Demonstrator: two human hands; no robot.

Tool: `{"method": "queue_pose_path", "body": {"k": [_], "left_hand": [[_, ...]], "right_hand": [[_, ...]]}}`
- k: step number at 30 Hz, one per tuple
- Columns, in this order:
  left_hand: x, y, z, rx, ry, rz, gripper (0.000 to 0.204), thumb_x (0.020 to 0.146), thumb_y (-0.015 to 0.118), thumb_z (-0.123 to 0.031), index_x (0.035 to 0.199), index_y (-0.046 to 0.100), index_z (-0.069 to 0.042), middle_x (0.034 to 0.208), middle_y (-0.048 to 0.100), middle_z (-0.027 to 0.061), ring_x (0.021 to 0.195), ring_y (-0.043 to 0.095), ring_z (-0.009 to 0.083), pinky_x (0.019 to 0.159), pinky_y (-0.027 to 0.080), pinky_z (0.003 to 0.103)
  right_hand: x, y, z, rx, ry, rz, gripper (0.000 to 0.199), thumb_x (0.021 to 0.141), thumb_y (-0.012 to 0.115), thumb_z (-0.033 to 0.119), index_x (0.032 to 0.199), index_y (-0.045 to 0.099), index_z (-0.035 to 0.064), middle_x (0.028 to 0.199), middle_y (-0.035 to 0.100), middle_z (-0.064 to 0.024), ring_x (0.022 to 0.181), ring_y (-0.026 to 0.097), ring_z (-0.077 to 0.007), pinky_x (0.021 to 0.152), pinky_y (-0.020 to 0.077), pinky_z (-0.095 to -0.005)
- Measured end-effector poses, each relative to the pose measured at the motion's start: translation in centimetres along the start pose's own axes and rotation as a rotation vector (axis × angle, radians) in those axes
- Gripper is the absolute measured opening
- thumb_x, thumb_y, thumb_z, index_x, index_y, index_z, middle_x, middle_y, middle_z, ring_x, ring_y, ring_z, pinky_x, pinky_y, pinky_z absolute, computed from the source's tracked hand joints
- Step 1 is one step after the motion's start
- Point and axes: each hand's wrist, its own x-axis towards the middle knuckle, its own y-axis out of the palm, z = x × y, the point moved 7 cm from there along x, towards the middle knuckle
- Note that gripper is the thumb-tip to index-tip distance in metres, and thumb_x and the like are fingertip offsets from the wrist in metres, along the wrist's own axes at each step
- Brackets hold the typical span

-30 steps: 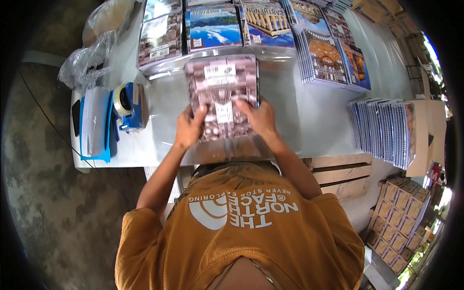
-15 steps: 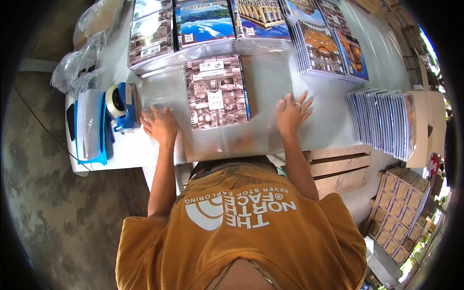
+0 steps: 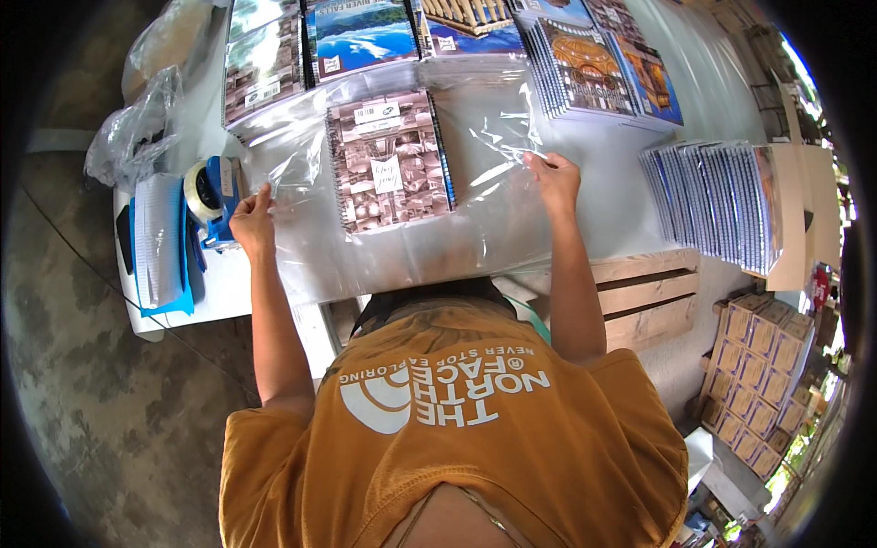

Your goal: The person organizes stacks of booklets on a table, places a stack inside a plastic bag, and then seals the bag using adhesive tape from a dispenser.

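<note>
A small stack of spiral-bound notebooks point(image 3: 393, 151) with a brownish photo-collage cover lies in the middle of the table, its blue lower edges showing on the right. A clear plastic sheet point(image 3: 297, 247) spreads around it; I cannot tell whether it runs over or under the notebooks. My left hand point(image 3: 253, 222) pinches the sheet at its left side, close to a blue tape dispenser point(image 3: 217, 201). On the opposite side my right hand point(image 3: 557, 181) is closed on the sheet, raising a wrinkled fold. Both hands are apart from the notebooks.
Stacks of picture-cover notebooks point(image 3: 361, 41) line the far side, with another stack point(image 3: 585, 68) at far right. A row of spiral notebooks point(image 3: 699, 201) stands by a cardboard box point(image 3: 802, 205). Crumpled plastic point(image 3: 137, 128) lies at left. Cartons point(image 3: 754, 374) are piled beyond a wooden pallet point(image 3: 649, 297).
Both hands went from spread flat on the sheet to pinching it. My left hand moved left and nearer to me, and the sheet has lifted into shiny wrinkles. The view shifted slightly.
</note>
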Motion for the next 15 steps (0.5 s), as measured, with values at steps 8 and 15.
{"method": "queue_pose_path", "body": {"k": [8,15], "left_hand": [[-2.9,-1.1,-3.9,0.499,0.405,-0.352,0.022,0.079,0.067,-0.027,0.076,0.065,-0.006,0.083,0.064,0.0099,0.073,0.06,0.0283,0.065,0.046,0.037],[-3.9,-0.2,-6.9,0.562,0.5,-0.208,0.018,0.084,0.062,-0.021,0.083,0.06,-0.004,0.08,0.062,0.0088,0.074,0.058,0.0254,0.064,0.045,0.034]], "right_hand": [[-1.4,0.8,2.5,-0.647,-0.327,-0.147,0.016,0.083,0.059,0.016,0.09,0.063,0.002,0.082,0.063,-0.0151,0.079,0.06,-0.0296,0.072,0.0464,-0.0384],[-2.6,1.0,4.6,-0.719,-0.42,-0.16,0.014,0.081,0.061,0.014,0.085,0.06,0.0009,0.075,0.062,-0.0156,0.073,0.06,-0.0299,0.068,0.0462,-0.0382]]}}
